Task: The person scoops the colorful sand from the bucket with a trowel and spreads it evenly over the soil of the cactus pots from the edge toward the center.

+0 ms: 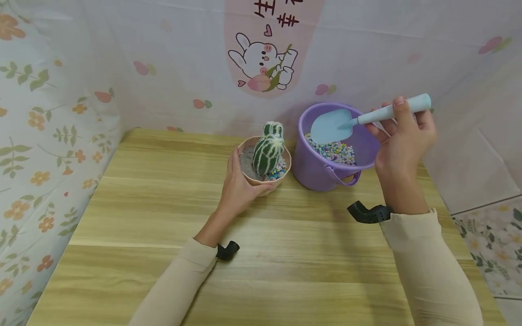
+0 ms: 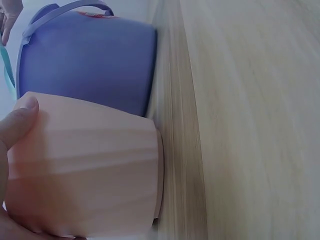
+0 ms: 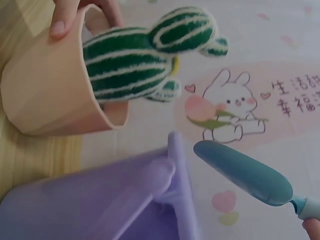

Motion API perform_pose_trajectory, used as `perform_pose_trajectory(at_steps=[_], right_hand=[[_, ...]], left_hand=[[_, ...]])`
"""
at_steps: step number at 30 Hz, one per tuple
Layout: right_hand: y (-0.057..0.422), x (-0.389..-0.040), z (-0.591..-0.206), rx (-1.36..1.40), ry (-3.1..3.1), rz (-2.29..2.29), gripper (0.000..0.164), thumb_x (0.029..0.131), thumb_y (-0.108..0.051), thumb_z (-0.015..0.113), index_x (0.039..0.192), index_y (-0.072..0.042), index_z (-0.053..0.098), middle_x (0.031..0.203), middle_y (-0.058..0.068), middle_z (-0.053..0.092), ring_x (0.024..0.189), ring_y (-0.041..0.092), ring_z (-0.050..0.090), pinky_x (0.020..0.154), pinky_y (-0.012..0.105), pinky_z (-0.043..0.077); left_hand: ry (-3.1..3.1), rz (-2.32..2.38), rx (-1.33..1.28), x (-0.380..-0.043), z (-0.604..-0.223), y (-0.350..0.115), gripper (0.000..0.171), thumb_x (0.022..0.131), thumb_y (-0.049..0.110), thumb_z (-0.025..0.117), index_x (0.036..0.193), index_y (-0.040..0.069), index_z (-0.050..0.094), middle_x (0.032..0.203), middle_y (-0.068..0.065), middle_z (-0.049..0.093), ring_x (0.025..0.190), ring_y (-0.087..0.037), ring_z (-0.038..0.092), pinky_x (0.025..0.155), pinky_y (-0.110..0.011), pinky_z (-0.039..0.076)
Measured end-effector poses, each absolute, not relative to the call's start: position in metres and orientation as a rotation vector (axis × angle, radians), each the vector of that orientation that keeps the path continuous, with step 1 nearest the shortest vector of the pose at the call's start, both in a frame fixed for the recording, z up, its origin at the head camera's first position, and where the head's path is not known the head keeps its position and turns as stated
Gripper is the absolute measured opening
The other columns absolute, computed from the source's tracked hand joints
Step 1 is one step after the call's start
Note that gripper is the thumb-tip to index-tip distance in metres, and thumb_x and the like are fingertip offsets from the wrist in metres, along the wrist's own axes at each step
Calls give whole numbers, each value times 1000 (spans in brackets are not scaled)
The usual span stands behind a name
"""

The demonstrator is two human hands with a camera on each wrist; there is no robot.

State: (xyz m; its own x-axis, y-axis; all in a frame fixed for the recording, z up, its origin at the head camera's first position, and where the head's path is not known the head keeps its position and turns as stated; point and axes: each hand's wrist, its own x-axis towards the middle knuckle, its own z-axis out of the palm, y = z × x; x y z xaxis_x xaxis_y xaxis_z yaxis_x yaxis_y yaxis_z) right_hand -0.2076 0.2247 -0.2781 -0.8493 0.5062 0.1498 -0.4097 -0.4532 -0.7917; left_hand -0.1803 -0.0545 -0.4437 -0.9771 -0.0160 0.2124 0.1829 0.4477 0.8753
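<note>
My left hand grips the rim of a pinkish-orange flowerpot, thumb on the near side and fingers on the far left. In the pot stands a green cactus with white fuzzy ridges; grey material lies to its left and colourful pebbles to its right. My right hand holds a light blue trowel by its pale handle, the blade over a purple bucket. Inside the bucket are multicoloured pebbles. In the right wrist view the trowel blade is apart from the pot.
Pot and bucket stand close together near the back of a wooden table. The bucket's handle hangs on its near side. Behind is a printed cloth with a rabbit picture; a floral cloth hangs at the left.
</note>
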Motion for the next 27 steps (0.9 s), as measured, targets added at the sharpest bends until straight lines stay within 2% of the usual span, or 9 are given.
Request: perform_pose_trajectory(at_steps=[12, 17, 27], right_hand=[[235, -229, -285, -203, -1288, 2309, 35, 74, -10, 85, 97, 2, 63, 86, 16, 65, 74, 33, 70, 55, 38, 58], [240, -238, -290, -223, -1323, 2303, 33, 75, -11, 84, 97, 1, 63, 88, 15, 65, 74, 31, 71, 54, 37, 57], [246, -252, -297, -269, -1426, 2310, 28, 79, -10, 81, 98, 0, 64, 89, 14, 67, 74, 28, 71, 61, 37, 59]], left_hand=[[-2496, -1558, -70, -180, -443, -48, 131, 62, 46, 90, 156, 14, 5, 159, -12, 15, 139, -35, 32, 107, -54, 36], [-2480, -1552, -48, -180, -443, -44, 131, 62, 45, 91, 156, 13, 6, 159, -13, 17, 141, -32, 29, 110, -50, 34], [-2444, -1505, -24, -181, -443, -39, 130, 61, 45, 91, 155, 9, 8, 157, -12, 20, 141, -30, 30, 112, -47, 32]])
